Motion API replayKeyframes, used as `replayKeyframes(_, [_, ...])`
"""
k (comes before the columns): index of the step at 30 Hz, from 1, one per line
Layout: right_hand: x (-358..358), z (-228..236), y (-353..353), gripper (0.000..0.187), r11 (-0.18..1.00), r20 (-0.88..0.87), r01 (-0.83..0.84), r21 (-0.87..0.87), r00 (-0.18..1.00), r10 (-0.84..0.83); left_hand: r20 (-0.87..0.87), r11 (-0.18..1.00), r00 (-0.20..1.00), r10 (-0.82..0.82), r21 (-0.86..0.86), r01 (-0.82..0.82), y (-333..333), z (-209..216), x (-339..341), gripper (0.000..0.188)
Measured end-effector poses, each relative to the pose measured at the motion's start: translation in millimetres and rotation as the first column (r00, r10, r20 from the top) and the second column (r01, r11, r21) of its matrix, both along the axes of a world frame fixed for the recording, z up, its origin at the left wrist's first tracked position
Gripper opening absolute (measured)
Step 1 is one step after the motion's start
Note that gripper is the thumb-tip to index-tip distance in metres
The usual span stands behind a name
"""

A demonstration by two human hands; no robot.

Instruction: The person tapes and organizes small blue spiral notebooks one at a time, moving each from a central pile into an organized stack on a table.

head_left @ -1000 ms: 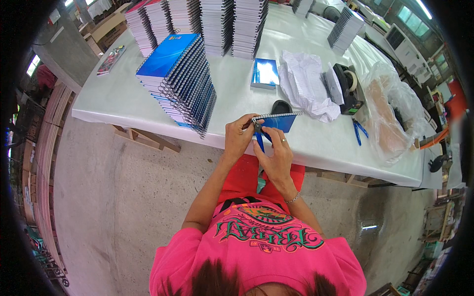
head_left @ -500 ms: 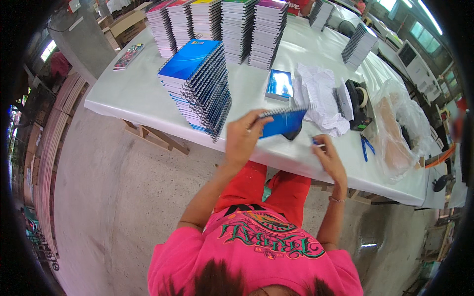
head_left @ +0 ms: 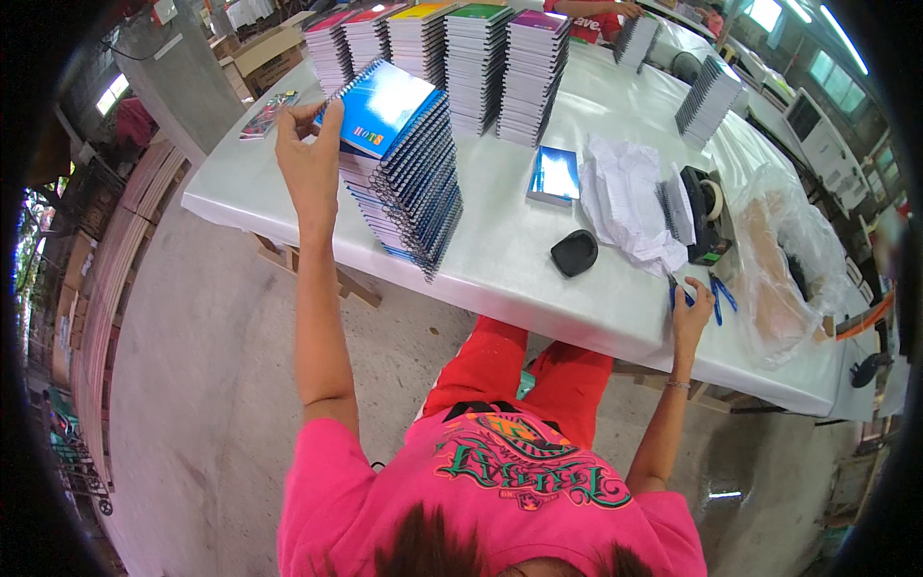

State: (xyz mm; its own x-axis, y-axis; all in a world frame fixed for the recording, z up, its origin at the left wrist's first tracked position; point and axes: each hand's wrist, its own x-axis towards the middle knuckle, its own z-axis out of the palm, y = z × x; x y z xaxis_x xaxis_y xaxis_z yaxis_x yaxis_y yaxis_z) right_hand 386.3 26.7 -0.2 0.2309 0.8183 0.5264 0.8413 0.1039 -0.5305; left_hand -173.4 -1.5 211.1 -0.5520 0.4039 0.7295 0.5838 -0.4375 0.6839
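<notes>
My left hand (head_left: pixel 312 159) pinches the edge of a blue-covered spiral notebook (head_left: pixel 386 108), which lies on top of a tall stack of spiral notebooks (head_left: pixel 409 197) at the table's near left. Its wire binding runs along the far left side, while the wires in the stack below show on the right. At the table's front edge, my right hand (head_left: pixel 688 313) is closed around a small blue-handled tool (head_left: pixel 672 292), mostly hidden by the fingers. Beside it lie blue-handled pliers (head_left: pixel 721 297). A black rounded object (head_left: pixel 574 253) rests between the hands.
Stacks of notebooks with coloured covers (head_left: pixel 533 82) stand behind. A small pile of blue covers (head_left: pixel 555 175), crumpled white paper (head_left: pixel 625 197), a black tape dispenser (head_left: pixel 707 212) and a clear plastic bag (head_left: pixel 784 260) lie on the white table (head_left: pixel 510 279). A co-worker (head_left: pixel 586 24) is at the far side.
My left hand has moved left and away from me, bringing the blue notebook onto the stack. My right hand has moved right, near the pliers. The black rounded object is now fully visible.
</notes>
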Motion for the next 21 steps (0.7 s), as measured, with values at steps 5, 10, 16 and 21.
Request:
replayKeyframes(5, [-15,24,18,0.028,0.996,0.034,-0.001,0.085,0.999,-0.002,0.316,0.981,0.941,-0.119,-0.106,0.159,5,-17,-4,0.033])
replayKeyframes(10, [-74,52,46,0.025,0.981,0.004,-0.175,0.082,0.984,0.176,0.367,0.962,0.911,-0.189,-0.118,0.247,-1,-19,-7,0.032])
replayKeyframes(16, [-145,56,101,0.019,0.885,-0.112,-0.451,0.117,0.879,0.463,0.384,0.945,0.904,-0.188,-0.180,0.273,-10,-15,0,0.032])
replayKeyframes(21, [-197,30,166,0.037,0.885,-0.318,-0.458,-0.087,0.854,0.411,0.222,0.984,0.975,-0.012,-0.170,0.051,-10,-16,-2,0.037])
